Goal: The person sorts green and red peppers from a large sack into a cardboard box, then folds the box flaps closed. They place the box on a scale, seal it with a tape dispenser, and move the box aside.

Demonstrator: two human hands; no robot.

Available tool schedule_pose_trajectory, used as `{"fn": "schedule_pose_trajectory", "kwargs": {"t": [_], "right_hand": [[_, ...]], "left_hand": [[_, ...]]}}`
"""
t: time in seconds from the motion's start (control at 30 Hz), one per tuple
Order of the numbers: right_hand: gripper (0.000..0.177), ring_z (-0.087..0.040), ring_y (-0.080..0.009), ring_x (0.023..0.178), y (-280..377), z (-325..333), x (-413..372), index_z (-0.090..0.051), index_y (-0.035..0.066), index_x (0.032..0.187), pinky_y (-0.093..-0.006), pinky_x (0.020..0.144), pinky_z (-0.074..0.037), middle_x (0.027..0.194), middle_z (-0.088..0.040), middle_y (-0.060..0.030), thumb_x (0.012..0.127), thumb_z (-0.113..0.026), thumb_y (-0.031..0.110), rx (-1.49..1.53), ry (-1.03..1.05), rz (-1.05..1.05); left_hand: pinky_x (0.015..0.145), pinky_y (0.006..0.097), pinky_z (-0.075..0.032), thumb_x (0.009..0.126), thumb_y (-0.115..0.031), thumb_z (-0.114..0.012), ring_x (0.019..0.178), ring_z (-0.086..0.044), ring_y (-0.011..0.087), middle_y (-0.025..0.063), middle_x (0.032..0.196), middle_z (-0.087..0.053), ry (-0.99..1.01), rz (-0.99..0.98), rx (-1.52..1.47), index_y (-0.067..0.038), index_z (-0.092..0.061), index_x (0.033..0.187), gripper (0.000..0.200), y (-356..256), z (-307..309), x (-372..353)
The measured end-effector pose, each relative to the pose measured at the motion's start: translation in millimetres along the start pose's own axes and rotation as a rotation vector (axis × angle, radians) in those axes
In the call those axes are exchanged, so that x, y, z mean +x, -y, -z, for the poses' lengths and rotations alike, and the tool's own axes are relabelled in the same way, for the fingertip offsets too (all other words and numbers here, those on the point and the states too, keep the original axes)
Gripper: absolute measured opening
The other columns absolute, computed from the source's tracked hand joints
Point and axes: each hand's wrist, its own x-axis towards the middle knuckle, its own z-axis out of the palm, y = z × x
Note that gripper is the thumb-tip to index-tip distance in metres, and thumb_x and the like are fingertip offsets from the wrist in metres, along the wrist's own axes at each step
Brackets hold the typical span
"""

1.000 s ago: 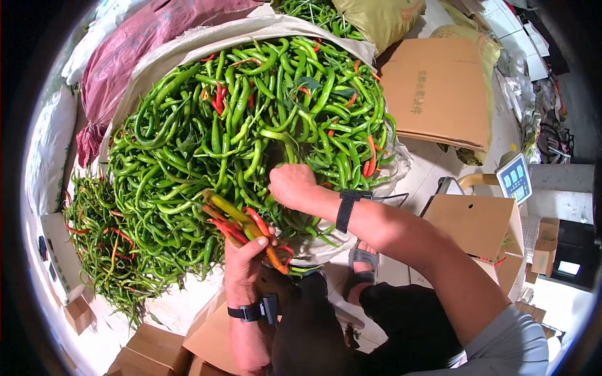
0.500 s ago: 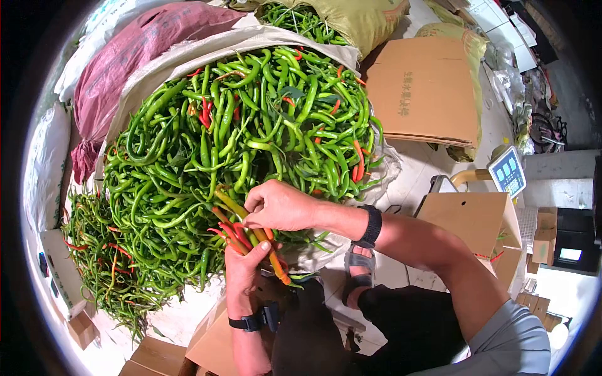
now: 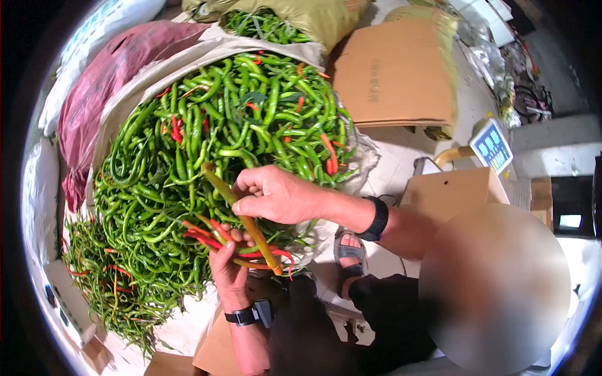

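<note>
My left hand [image 3: 229, 268] is closed around a bunch of long red chili peppers [image 3: 199, 236], which stick out on both sides of the fingers. Just above it, my right hand [image 3: 282, 195] pinches one long yellow-orange chili pepper [image 3: 262, 245] near its middle. That pepper slants across the front of the bunch, its lower end close to the left fingers. Behind both hands lies a big heap of green chili peppers [image 3: 188, 163] with some red ones mixed in, spilling from an opened white sack [image 3: 141, 78].
A smaller heap of thin peppers [image 3: 103, 276] lies at the left. Pink [image 3: 100, 106] and yellow-green sacks [image 3: 332, 19] stand behind. On the right are a flat cardboard stack [image 3: 395, 75], an open carton [image 3: 439, 191] and a scale display [image 3: 491, 147]. A round blur covers the lower right.
My right hand now holds the yellow-orange pepper more apart from the bunch. The red peppers in my left hand have tipped leftward and fanned out. The whole view has shifted slightly.
</note>
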Motion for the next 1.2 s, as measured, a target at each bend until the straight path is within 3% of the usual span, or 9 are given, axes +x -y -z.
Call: {"fn": "schedule_pose_trajectory", "kwargs": {"t": [0.23,0.33,0.47,0.63,0.67,0.77,0.97,1.07,1.2], "right_hand": [[0.019,-0.058,-0.0070,0.068,55.0,57.2,-146.4,-0.059,-0.001,0.098,-0.0230,0.058,-0.047,0.081,-0.065,-0.0028,0.096,-0.065,0.017,0.096,-0.637,-0.121],[0.022,-0.058,-0.0083,0.066,72.2,61.4,-244.5,-0.062,-0.002,0.092,-0.0265,0.056,-0.047,0.074,-0.063,-0.0045,0.095,-0.064,0.020,0.155,-1.084,-0.070],[0.027,-0.057,-0.0095,0.062,58.0,35.6,-382.0,-0.059,-0.004,0.094,-0.0249,0.054,-0.047,0.078,-0.063,-0.0061,0.095,-0.061,0.023,0.262,-1.330,-0.053],[0.027,-0.061,-0.0132,0.067,75.9,-8.0,-497.9,-0.060,-0.005,0.105,-0.0278,0.059,-0.052,0.083,-0.065,-0.0076,0.097,-0.058,0.021,0.218,-1.677,-0.484],[0.029,-0.063,-0.0164,0.069,52.3,-17.8,-527.0,-0.061,-0.004,0.112,-0.0318,0.062,-0.053,0.084,-0.065,-0.0072,0.097,-0.056,0.020,0.013,-1.755,-0.505],[0.021,-0.059,-0.0136,0.065,-8.4,-22.7,-597.4,-0.064,0.001,0.098,-0.0305,0.059,-0.048,0.077,-0.063,-0.0050,0.098,-0.054,0.019,-0.017,-1.738,-0.446],[0.013,-0.057,-0.0101,0.068,18.1,-5.3,-519.5,-0.060,0.000,0.105,-0.0243,0.059,-0.047,0.083,-0.065,-0.0032,0.097,-0.060,0.011,-0.028,-1.640,-0.321],[0.022,-0.062,-0.0120,0.073,21.3,-4.3,-480.5,-0.058,-0.002,0.104,-0.0273,0.065,-0.051,0.087,-0.064,-0.0065,0.088,-0.071,0.007,-0.477,-1.403,-0.268],[0.028,-0.067,-0.0231,0.069,21.1,9.1,-404.0,-0.060,0.000,0.101,-0.0357,0.062,-0.055,0.086,-0.065,-0.0122,0.082,-0.074,0.014,-0.615,-1.108,-0.105]], "left_hand": [[0.093,0.0431,-0.047,0.098,-0.026,-0.061,0.099,-0.062,0.0280,0.0117,0.104,-0.069,0.012,0.104,-0.012,-0.002,-0.066,0.104,0.025,-1.8,5.5,-3.4],[0.092,0.0401,-0.049,0.098,-0.037,-0.060,0.107,-0.059,0.0227,0.0088,0.111,-0.065,-0.012,0.102,0.264,-0.002,-0.063,0.120,0.041,5.3,25.9,-0.8],[0.096,0.0485,-0.051,0.099,-0.037,-0.060,0.109,-0.060,0.0275,0.0081,0.124,-0.061,-0.022,0.208,0.415,-0.008,-0.059,0.129,0.042,23.7,42.3,6.8],[0.098,0.0506,-0.051,0.098,-0.034,-0.060,0.112,-0.060,0.0325,0.0079,0.131,-0.057,-0.078,0.183,0.472,-0.009,-0.057,0.132,0.042,17.1,52.9,36.1],[0.098,0.0502,-0.051,0.098,-0.032,-0.060,0.114,-0.058,0.0349,0.0082,0.132,-0.055,0.111,0.118,0.588,-0.010,-0.054,0.135,0.044,18.0,49.6,28.6],[0.097,0.0476,-0.048,0.101,-0.024,-0.054,0.116,-0.056,0.0257,0.0090,0.129,-0.057,0.017,0.118,0.556,-0.009,-0.055,0.136,0.038,19.8,-10.5,0.5],[0.091,0.0420,-0.046,0.101,-0.024,-0.057,0.095,-0.060,0.0220,0.0075,0.103,-0.065,0.142,0.309,0.234,-0.006,-0.061,0.117,0.024,38.7,-73.0,5.1],[0.090,0.0415,-0.046,0.097,-0.020,-0.062,0.090,-0.059,0.0220,0.0078,0.100,-0.064,0.231,0.353,0.222,-0.005,-0.060,0.115,0.024,39.3,-91.3,-1.4],[0.087,0.0405,-0.047,0.090,-0.014,-0.068,0.083,-0.057,0.0214,0.0092,0.099,-0.064,0.365,0.359,0.353,-0.004,-0.061,0.112,0.025,43.3,-120.2,-3.0]]}}
